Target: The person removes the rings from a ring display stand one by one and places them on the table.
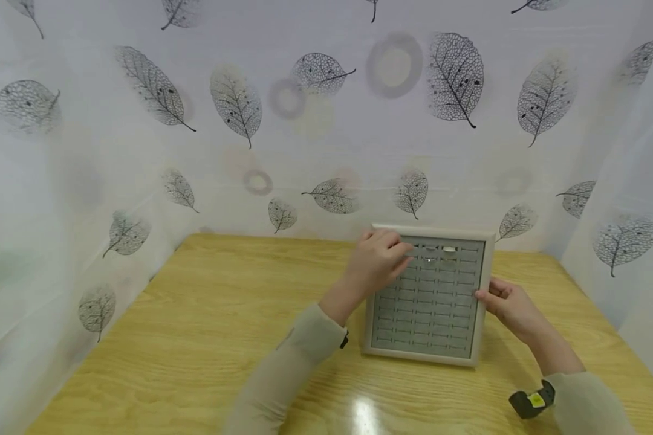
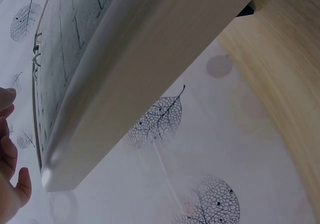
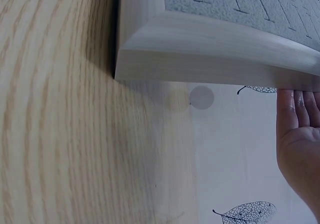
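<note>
A ring display board [image 1: 427, 302] with a pale frame and grey slotted padding stands tilted on the table. Several rings [image 1: 449, 249] sit in its upper slots; their bands also show edge-on in the left wrist view. My left hand [image 1: 378, 257] is at the board's upper left, fingers bent toward the top slots. Whether a ring lies between those fingertips is hidden. On the right side, my right hand [image 1: 514, 305] grips the frame, thumb in front and fingers behind. The right wrist view shows this hand [image 3: 300, 144] beside the frame's side edge.
A wooden table [image 1: 207, 302] lies under the board. Behind and at both sides hangs a white curtain [image 1: 337, 139] printed with leaves. A black wrist device [image 1: 532, 400] with a yellow label is by the right sleeve.
</note>
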Motion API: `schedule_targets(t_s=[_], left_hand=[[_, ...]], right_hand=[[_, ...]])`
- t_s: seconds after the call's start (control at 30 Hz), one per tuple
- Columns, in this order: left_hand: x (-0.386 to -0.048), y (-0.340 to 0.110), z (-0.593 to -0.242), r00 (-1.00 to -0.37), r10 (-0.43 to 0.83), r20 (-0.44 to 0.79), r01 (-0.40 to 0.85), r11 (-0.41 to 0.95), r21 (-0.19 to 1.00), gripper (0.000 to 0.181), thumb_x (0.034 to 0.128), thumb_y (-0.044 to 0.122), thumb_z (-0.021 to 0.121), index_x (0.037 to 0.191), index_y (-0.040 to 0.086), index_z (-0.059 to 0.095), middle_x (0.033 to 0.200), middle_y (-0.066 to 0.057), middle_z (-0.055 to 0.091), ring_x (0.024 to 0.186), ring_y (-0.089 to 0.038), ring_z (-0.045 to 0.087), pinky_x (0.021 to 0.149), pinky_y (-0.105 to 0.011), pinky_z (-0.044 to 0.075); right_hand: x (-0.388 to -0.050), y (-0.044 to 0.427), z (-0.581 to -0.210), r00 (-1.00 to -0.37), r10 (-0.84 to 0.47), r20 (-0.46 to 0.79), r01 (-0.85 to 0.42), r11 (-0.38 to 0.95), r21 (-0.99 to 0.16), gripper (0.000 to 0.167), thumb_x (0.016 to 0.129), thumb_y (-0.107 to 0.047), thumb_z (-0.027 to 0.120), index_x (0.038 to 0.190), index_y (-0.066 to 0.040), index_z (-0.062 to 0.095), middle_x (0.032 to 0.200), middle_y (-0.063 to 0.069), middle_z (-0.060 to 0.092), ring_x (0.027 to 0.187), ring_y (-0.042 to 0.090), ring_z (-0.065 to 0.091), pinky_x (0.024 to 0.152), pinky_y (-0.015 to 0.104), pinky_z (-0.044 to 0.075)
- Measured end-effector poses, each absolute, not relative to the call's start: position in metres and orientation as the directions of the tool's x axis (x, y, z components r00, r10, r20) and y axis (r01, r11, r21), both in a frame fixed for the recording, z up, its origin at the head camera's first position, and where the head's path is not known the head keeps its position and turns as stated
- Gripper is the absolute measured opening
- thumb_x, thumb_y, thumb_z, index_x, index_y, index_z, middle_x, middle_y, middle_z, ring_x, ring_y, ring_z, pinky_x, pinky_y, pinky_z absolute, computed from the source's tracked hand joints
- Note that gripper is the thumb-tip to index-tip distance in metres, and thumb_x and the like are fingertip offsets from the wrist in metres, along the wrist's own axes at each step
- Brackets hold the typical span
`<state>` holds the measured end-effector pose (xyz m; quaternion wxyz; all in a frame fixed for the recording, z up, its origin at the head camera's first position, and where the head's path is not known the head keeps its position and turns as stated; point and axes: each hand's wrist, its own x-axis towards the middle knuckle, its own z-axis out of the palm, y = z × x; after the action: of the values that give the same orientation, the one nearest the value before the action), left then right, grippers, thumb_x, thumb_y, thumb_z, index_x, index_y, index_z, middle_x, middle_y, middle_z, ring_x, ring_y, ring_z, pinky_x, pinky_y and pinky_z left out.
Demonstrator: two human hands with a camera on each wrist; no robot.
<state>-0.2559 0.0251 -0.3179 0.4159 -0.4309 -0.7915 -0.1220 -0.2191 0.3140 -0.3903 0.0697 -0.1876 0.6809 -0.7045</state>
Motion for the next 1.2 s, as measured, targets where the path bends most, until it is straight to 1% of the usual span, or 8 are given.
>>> schedule_targets(t_s=[0.13,0.37,0.5,0.63,0.87,1.0,1.1,1.2], left_hand=[[-0.258,0.035,-0.318,-0.295,0.598,0.745,0.785,0.596,-0.168,0.01,0.0814,0.022,0.062,0.086,0.016,0.067,0.078,0.005,0.054,0.076,-0.01,0.05,0.075,-0.026,0.035],[-0.258,0.045,-0.319,-0.318,0.622,0.716,0.766,0.614,-0.193,0.012,0.0853,0.022,0.056,0.086,0.017,0.067,0.081,0.005,0.054,0.078,-0.01,0.049,0.076,-0.028,0.034],[-0.259,0.051,-0.317,-0.346,0.624,0.701,0.72,0.655,-0.228,0.014,0.0864,0.025,0.054,0.087,0.02,0.067,0.083,0.007,0.055,0.08,-0.009,0.049,0.076,-0.028,0.033],[-0.261,0.056,-0.312,-0.386,0.618,0.685,0.685,0.689,-0.236,0.015,0.0865,0.029,0.053,0.089,0.023,0.067,0.083,0.009,0.055,0.079,-0.006,0.048,0.076,-0.027,0.031],[-0.262,0.06,-0.312,-0.422,0.621,0.66,0.675,0.702,-0.229,0.015,0.0867,0.03,0.054,0.091,0.023,0.066,0.084,0.01,0.054,0.079,-0.007,0.048,0.075,-0.029,0.03],[-0.26,0.059,-0.312,-0.444,0.629,0.638,0.671,0.705,-0.228,0.016,0.088,0.03,0.052,0.092,0.024,0.066,0.085,0.009,0.054,0.079,-0.007,0.047,0.075,-0.03,0.03],[-0.259,0.059,-0.312,-0.449,0.624,0.639,0.664,0.712,-0.229,0.016,0.088,0.031,0.052,0.091,0.024,0.066,0.085,0.009,0.054,0.079,-0.007,0.047,0.074,-0.03,0.031],[-0.26,0.06,-0.312,-0.442,0.628,0.641,0.669,0.706,-0.23,0.015,0.088,0.031,0.052,0.091,0.024,0.066,0.086,0.009,0.054,0.079,-0.007,0.048,0.075,-0.03,0.031]], right_hand=[[-0.219,0.312,-0.389,-0.924,-0.343,0.172,-0.168,-0.041,-0.985,0.036,0.09,0.0,0.045,0.109,-0.028,0.056,0.108,-0.012,0.058,0.097,0.002,0.054,0.078,0.016,0.042],[-0.219,0.313,-0.39,-0.9,-0.388,0.197,-0.198,-0.039,-0.98,0.038,0.091,0.003,0.042,0.11,-0.026,0.058,0.108,-0.01,0.058,0.097,0.004,0.055,0.079,0.018,0.043],[-0.221,0.316,-0.389,-0.9,-0.393,0.188,-0.193,-0.028,-0.981,0.038,0.091,0.002,0.042,0.11,-0.027,0.057,0.109,-0.011,0.058,0.099,0.003,0.054,0.079,0.017,0.042],[-0.225,0.319,-0.388,-0.895,-0.4,0.195,-0.203,-0.023,-0.979,0.038,0.091,0.002,0.041,0.111,-0.026,0.057,0.11,-0.01,0.058,0.099,0.003,0.053,0.08,0.017,0.042],[-0.225,0.321,-0.385,-0.891,-0.412,0.192,-0.211,0.001,-0.978,0.038,0.091,0.003,0.042,0.111,-0.026,0.057,0.109,-0.009,0.058,0.099,0.003,0.053,0.08,0.017,0.041],[-0.225,0.32,-0.386,-0.892,-0.416,0.178,-0.188,-0.017,-0.982,0.037,0.09,0.002,0.044,0.109,-0.027,0.058,0.108,-0.01,0.058,0.099,0.003,0.053,0.08,0.016,0.041],[-0.225,0.32,-0.387,-0.9,-0.409,0.153,-0.165,-0.008,-0.986,0.035,0.09,0.0,0.047,0.109,-0.028,0.057,0.108,-0.011,0.058,0.098,0.002,0.053,0.08,0.016,0.041],[-0.224,0.321,-0.387,-0.913,-0.387,0.131,-0.155,0.034,-0.987,0.033,0.09,-0.002,0.047,0.108,-0.028,0.055,0.107,-0.011,0.058,0.098,0.002,0.053,0.08,0.017,0.042]])
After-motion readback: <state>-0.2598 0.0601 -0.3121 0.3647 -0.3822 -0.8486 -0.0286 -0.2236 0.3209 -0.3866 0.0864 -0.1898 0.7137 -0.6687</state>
